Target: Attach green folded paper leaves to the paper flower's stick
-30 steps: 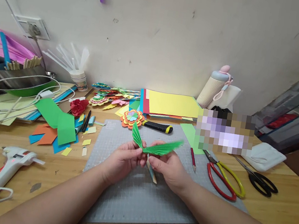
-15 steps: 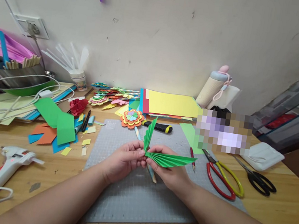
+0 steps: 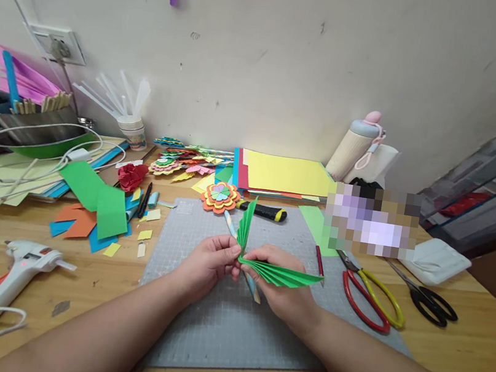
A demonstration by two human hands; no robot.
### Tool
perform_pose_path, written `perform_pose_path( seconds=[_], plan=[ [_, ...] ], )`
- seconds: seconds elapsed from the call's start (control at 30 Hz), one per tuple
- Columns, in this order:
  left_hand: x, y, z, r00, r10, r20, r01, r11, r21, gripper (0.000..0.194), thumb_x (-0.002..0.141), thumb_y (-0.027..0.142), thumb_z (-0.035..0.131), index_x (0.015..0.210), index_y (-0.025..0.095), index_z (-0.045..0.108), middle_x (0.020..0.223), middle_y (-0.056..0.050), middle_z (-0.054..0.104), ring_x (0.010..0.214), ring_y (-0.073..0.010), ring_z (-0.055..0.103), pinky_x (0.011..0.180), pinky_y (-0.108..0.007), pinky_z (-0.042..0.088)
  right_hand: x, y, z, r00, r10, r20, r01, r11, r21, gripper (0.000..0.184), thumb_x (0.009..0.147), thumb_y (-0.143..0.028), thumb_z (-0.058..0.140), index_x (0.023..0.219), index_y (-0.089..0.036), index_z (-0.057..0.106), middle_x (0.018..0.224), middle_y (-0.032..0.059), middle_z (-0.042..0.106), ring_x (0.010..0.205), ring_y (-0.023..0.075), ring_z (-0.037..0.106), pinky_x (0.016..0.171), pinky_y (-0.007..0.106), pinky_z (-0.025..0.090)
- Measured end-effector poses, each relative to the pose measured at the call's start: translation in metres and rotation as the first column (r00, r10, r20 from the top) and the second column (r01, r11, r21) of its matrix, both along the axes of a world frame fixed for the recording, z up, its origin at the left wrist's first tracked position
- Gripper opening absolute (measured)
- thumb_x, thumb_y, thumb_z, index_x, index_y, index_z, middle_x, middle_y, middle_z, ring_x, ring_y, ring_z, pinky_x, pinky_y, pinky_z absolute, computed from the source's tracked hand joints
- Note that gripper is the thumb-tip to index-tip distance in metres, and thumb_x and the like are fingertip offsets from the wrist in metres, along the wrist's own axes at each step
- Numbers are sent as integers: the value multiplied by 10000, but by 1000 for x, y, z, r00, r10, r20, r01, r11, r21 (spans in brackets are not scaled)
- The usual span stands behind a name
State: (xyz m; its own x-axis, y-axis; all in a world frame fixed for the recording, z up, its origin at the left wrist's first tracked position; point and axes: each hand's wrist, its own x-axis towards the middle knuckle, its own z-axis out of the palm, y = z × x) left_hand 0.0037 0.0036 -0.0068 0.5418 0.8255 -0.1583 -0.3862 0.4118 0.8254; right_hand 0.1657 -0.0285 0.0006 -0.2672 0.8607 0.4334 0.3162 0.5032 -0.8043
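Observation:
Both hands meet over the grey cutting mat (image 3: 216, 337) and pinch the middle of a green pleated paper fan (image 3: 281, 274). My left hand (image 3: 208, 264) grips the fold point from the left with closed fingers. My right hand (image 3: 282, 287) holds it from the right and lies under the wide wing that spreads rightward. A narrower green wing stands up from the pinch. A thin rolled paper stick (image 3: 252, 288) lies on the mat under the hands.
Red-and-yellow scissors (image 3: 371, 294) and black scissors (image 3: 429, 297) lie to the right. A white glue gun (image 3: 13, 275) rests front left. Cut paper pieces (image 3: 96, 207), a paper flower (image 3: 221, 197), a utility knife (image 3: 263, 211) and stacked coloured sheets (image 3: 284, 175) sit behind the mat.
The fan has turned in my hands: the left wing swung up to stand upright and the right wing dropped to lie flatter. Both hands kept their pinch at its centre.

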Motion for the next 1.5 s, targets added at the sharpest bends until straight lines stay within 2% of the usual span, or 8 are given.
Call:
perform_pose_path(
  seconds=[0.2,0.67,0.9,0.97,1.03,1.17,1.23,1.5],
  plan=[
    [-2,2,-3,997,-10,-81,13,999,41,279,682,340,723,655,125,548,567,-1,562,471,-73,496,492,-193,411,-2,3,-5,997,67,-37,-70,995,-77,85,855,-280,554,831,-240,625,776,-6,680,732,155,618,693,297,468],
    [1,0,-2,999,-50,1,50,999,-12,214,750,295,677,725,129,544,700,-37,611,584,-99,561,524,-209,439,6,2,-10,997,-66,-41,67,997,37,114,840,-250,574,938,-263,631,804,10,639,750,166,603,679,307,466],
    [1,3,1,998,57,13,-56,998,-38,209,716,281,691,758,133,549,643,-12,579,545,-93,531,515,-206,406,2,6,-14,985,-19,-170,-7,989,-150,165,846,-319,543,969,-242,622,797,16,616,713,148,598,625,281,478],
    [0,3,2,997,75,21,-74,996,-48,207,703,272,692,760,132,551,648,-7,571,545,-94,523,516,-210,394,1,8,-15,936,-92,-340,-39,933,-359,212,843,-389,531,961,-221,584,707,-4,590,551,120,571,446,227,429],
    [0,3,3,998,65,11,-64,998,-14,194,713,272,678,745,128,551,638,0,558,533,-84,501,515,-207,371,0,9,-14,863,-137,-486,-197,795,-574,298,845,-478,487,890,-190,546,636,-14,579,428,103,536,338,191,351],
    [-3,2,1,997,-45,-70,52,993,106,177,774,290,624,735,133,551,569,9,540,515,-79,467,525,-207,336,1,7,-6,752,-28,-659,-614,335,-715,460,882,-518,322,827,-129,561,637,45,620,458,145,611,355,203,417],
    [-4,2,-1,989,-100,-110,115,984,136,173,788,294,614,741,141,549,554,12,543,523,-85,472,538,-209,334,1,6,-3,720,-18,-694,-679,194,-709,406,893,-418,299,840,-119,570,636,56,632,467,155,626,361,208,429],
    [-3,1,-3,985,-115,-132,132,983,131,208,765,325,647,792,134,568,631,-10,604,563,-95,521,583,-225,373,-1,4,-1,689,-150,-709,-685,184,-705,270,847,-279,319,721,-155,524,497,-8,537,324,100,476,307,194,276]
  ],
)
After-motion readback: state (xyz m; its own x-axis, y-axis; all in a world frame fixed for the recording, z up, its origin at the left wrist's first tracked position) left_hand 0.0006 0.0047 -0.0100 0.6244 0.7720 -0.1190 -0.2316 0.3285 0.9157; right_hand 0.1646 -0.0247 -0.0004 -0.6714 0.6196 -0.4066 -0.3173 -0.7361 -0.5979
